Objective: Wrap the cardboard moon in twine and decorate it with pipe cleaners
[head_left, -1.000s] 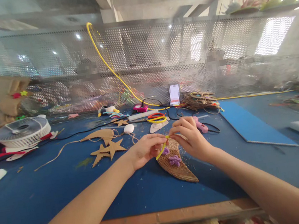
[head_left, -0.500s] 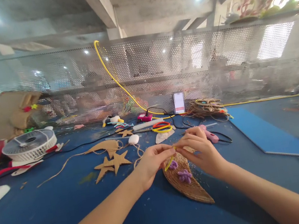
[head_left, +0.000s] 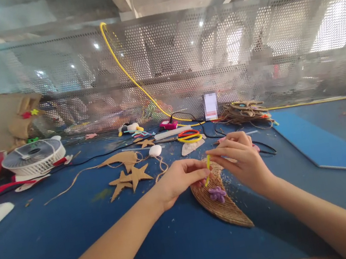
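A short yellow pipe cleaner is pinched between my left thumb and fingers; my left hand is closed on it. Fingertips of my right hand are closed on its upper end. Under both hands lies a crescent moon shape covered in coiled brown twine, flat on the table. A purple flower, fuzzy like bent pipe cleaner, rests on the crescent. Part of the crescent's upper end is hidden by my hands. Behind my right hand a pink glue gun shows only in part.
Cardboard stars, twine and a white oval piece lie left of my hands. Scissors with red and yellow handles lie beyond. A white fan is at left, a blue board at right. A perforated screen stands behind.
The yellow pipe cleaner now stands more upright between my fingers, and my right hand has shifted slightly right. A second purple piece, seen earlier beside my left fingers, is now mostly covered. The view has tilted down.
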The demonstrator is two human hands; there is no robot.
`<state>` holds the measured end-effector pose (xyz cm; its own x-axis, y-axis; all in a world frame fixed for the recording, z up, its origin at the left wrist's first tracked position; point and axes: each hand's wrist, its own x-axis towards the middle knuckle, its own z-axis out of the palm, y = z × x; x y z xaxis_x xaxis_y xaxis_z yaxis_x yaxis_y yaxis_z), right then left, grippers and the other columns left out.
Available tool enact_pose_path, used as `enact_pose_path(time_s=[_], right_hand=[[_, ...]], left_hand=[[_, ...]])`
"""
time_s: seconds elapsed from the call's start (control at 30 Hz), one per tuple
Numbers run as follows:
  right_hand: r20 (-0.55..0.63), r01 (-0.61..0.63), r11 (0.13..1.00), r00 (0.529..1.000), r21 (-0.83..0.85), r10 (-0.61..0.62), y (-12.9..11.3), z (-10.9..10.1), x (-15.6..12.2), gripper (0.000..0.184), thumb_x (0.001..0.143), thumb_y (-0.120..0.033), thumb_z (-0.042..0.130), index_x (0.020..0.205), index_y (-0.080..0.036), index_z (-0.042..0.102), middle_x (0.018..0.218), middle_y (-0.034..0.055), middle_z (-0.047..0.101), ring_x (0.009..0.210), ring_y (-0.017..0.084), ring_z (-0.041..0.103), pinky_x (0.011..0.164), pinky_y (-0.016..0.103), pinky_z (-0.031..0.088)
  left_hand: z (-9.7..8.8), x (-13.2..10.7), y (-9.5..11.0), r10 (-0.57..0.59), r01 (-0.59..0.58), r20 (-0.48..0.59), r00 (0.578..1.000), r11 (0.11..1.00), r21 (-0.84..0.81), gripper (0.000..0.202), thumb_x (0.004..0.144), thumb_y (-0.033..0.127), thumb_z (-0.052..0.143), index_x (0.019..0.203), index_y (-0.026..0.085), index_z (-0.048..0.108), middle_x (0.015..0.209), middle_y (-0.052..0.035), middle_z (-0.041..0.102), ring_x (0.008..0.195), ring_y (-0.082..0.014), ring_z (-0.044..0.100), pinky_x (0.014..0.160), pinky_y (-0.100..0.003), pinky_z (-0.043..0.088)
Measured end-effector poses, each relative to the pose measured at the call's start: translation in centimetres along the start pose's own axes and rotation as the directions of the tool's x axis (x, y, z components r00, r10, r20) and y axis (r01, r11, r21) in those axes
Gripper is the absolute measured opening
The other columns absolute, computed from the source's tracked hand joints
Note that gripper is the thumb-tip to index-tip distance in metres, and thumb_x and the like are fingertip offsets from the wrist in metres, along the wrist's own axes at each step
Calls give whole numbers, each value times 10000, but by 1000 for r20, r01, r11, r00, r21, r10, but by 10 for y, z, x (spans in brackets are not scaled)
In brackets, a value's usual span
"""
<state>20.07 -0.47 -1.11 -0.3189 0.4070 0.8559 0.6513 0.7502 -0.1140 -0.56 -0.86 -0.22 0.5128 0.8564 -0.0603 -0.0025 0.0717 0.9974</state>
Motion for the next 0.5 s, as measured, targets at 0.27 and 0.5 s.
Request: enact_pose_path(time_s=[0.27, 0.5], right_hand=[[-16, -42, 998, 999, -53, 41, -2, -2, 2, 20, 860, -268, 722, 857, -283, 735, 809, -10, 744, 932, 251, 511, 880, 451, 349], [-21, -58, 998, 998, -2, 58, -5, -5, 2, 84, 851, -222, 724, 807, -290, 745, 760, -14, 746, 919, 251, 546, 867, 459, 364]], left_hand=[[9, 1, -3, 29, -32, -49, 998, 997, -64, 200, 782, 290, 782, 878, 142, 689, 756, -22, 694, 713, -113, 637, 725, -241, 497], [20, 1, -12, 96, -103, -60, 994, 987, -121, 266, 770, 345, 799, 860, 148, 646, 787, -30, 714, 756, -137, 679, 743, -262, 537]])
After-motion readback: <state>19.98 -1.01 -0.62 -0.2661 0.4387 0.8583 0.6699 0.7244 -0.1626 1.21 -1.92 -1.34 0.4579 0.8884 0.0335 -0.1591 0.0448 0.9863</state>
